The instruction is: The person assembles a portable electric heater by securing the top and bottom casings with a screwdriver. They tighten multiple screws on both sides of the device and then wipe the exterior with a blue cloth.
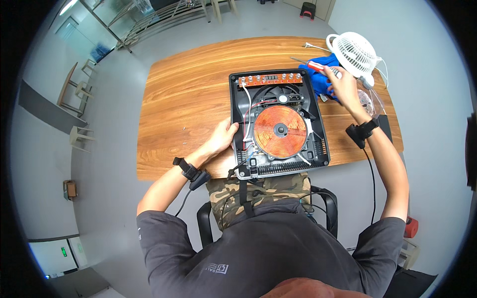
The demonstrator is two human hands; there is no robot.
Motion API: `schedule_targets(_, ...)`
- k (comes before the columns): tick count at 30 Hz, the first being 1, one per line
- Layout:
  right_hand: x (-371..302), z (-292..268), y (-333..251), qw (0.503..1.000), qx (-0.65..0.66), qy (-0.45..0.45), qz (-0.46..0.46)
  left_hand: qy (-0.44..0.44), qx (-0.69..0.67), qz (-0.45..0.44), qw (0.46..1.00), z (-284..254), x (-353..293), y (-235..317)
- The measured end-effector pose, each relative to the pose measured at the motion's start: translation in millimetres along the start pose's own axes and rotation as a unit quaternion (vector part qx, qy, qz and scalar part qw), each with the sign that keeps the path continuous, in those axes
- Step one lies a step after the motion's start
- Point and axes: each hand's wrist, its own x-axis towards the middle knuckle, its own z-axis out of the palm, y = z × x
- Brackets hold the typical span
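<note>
An opened induction cooker (238, 159) lies on the table in front of me, its black shell showing a round copper coil (268, 126), a small fan (282, 98) and an orange circuit board (271, 79) along the far edge. At its left side my left hand (222, 138) grips the rim, thumb on top and the other fingers mostly hidden. Beyond the cooker's far right corner, my right hand (344, 88) is closed around a screwdriver (316, 66) with a red and white handle. Its thin shaft points left, above a blue cloth (323, 79).
The wooden table (189, 99) has small bits lying left of the cooker. A white caged fan (355, 52) with a cable stands at the far right. Near my right wrist is a clear container (366, 103), and a dark flat object (384, 126) lies at the right edge.
</note>
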Motion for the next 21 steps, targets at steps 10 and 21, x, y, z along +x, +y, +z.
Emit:
schedule_targets(10,-20,51,17,0.997,-0.038,-0.042,-0.046,-0.013,0.121,-0.057,0.991,0,-10,31)
schedule_targets(21,-41,62,10,0.981,-0.137,-0.065,-0.118,0.053,0.06,-0.082,0.993,-74,-43,25)
